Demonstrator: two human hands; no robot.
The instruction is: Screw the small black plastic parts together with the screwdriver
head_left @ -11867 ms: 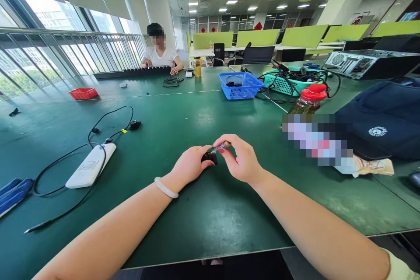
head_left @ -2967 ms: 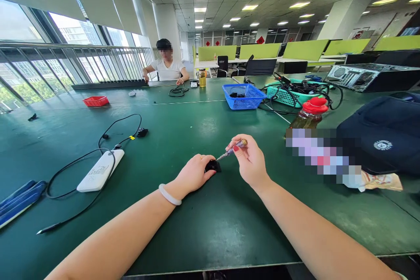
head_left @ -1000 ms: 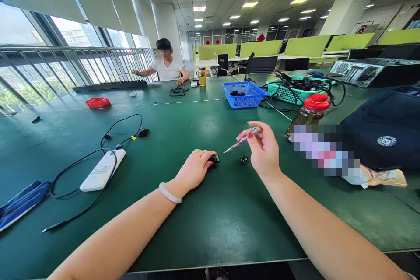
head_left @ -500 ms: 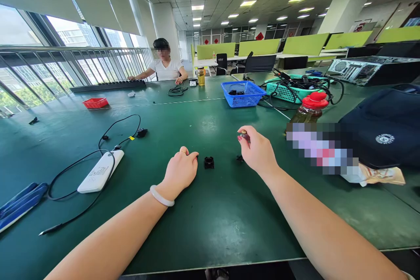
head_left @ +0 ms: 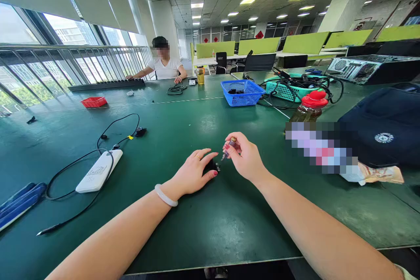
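Observation:
My left hand [head_left: 193, 170] rests on the green table [head_left: 210, 236] with thumb and fingers around a small black block [head_left: 213, 166]. Most of the block is hidden by the fingers; its right end shows some silvery detail. My right hand [head_left: 247, 157] pinches a small screwdriver [head_left: 229, 148] with a brownish cap. The tool tilts down and left, its tip close to the right end of the block. Whether the tip touches it, I cannot tell.
On the left lie a white power strip [head_left: 98, 173], its black cable and blue gloves [head_left: 22, 203]. Farther off are a red tray [head_left: 94, 102], blue basket [head_left: 241, 92] and green cable basket [head_left: 285, 92]. A red-lidded bottle [head_left: 310, 106] stands right. A person [head_left: 166, 68] sits across.
My left hand has moved right and closed around the black block, which stood uncovered before. My right hand has brought the screwdriver left and down to it.

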